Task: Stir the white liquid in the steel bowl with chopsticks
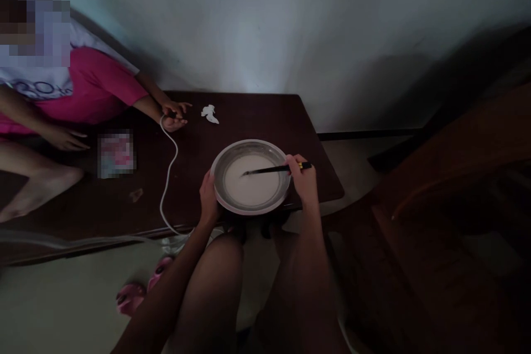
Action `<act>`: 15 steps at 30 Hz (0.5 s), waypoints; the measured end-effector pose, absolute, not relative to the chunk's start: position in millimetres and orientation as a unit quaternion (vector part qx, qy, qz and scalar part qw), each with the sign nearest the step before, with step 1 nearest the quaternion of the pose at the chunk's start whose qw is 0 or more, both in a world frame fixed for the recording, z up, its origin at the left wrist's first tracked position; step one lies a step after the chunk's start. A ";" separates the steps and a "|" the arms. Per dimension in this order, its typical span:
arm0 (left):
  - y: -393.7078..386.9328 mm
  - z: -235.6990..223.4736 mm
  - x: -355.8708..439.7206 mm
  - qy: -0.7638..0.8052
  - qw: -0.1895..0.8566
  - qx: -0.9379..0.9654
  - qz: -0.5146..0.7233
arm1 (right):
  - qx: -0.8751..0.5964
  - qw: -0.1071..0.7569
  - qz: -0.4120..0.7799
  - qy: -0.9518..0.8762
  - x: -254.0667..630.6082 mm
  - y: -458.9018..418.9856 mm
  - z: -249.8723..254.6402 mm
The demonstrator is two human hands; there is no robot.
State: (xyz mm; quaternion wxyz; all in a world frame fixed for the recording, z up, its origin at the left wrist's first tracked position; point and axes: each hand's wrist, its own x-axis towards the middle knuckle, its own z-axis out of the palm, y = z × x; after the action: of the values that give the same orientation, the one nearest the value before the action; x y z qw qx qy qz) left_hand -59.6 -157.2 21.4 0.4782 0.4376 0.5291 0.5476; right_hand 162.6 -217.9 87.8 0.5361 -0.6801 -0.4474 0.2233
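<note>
A round metal basin stands at the front edge of a dark wooden bench, holding a pale, whitish liquid. My left hand grips the basin's left side, its fingers partly hidden by the rim. In my right hand is a pair of dark chopsticks with gold bands near the upper end. Their tips reach into the liquid near the basin's middle. The right hand is above the basin's right rim.
Another person sits on the bench at the left, one hand near a white cable. A crumpled white tissue lies behind the basin. Pink slippers are on the floor; dark wooden furniture stands at right.
</note>
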 end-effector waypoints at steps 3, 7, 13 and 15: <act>-157.0 20.0 -58.9 0.529 0.485 0.426 0.551 | -0.712 0.564 0.155 -0.389 167.6 -220.1 87.5; -155.8 16.7 -60.4 0.531 0.479 0.424 0.555 | -0.688 0.564 0.203 -0.409 164.4 -220.4 86.5; -155.2 14.3 -61.2 0.521 0.476 0.441 0.556 | -0.700 0.541 0.177 -0.431 161.2 -218.0 88.0; -155.3 15.0 -60.1 0.518 0.484 0.431 0.558 | -0.717 0.562 0.145 -0.386 165.4 -220.4 88.0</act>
State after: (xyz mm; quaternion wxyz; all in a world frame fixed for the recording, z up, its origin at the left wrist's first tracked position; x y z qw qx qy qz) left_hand -60.1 -155.3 15.0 0.4838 0.4310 0.5181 0.5583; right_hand 165.4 -220.4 88.0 0.5623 -0.7170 -0.3856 0.1451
